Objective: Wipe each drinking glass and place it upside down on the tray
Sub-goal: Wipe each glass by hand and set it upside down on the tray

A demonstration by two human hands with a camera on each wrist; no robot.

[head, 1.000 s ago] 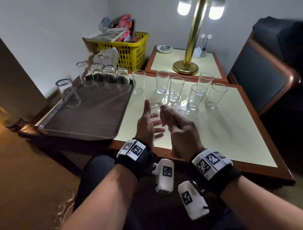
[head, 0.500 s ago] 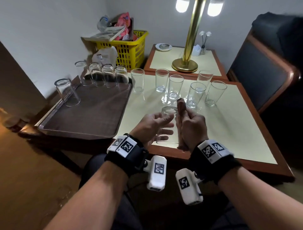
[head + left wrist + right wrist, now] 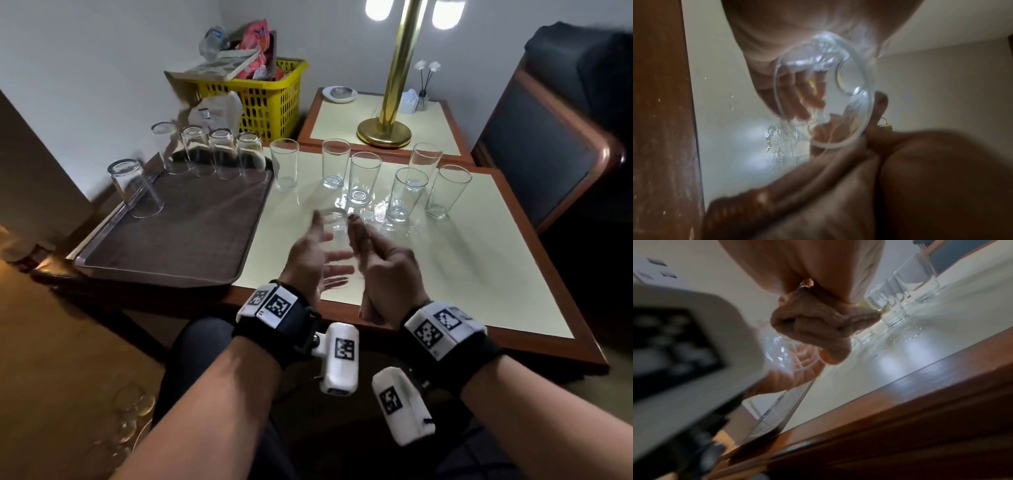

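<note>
Both hands meet over the near part of the cream-topped, wood-edged table (image 3: 479, 260), with a clear, tapered drinking glass (image 3: 337, 236) between them. Left hand (image 3: 310, 260) cradles the glass from the left, thumb up and fingers loosely spread under its wall; the left wrist view shows its rim (image 3: 840, 144) resting against the fingers, though motion blur hides how firmly they close. Right hand (image 3: 387, 270) is curled round a bunched pinkish-brown cloth (image 3: 818, 324), pressed against the glass on its right side; in the head view the cloth cannot be made out. The glass is off the table surface, tilted, with water drops on it.

Just beyond the hands, six more clear glasses stand upright on the table, mouths up, the nearest (image 3: 406, 195) among scattered water drops (image 3: 397, 219). To the left lies a dark brown rectangular tray (image 3: 191, 240), overhanging the table's edge. Five glasses stand upside down on it: four in a row along its far edge (image 3: 222, 156), one alone (image 3: 135, 186) near the left rim.

Farther back, a brass lamp (image 3: 385, 128) stands on a second small table, and a yellow plastic basket (image 3: 270, 99) sits against the wall.
</note>
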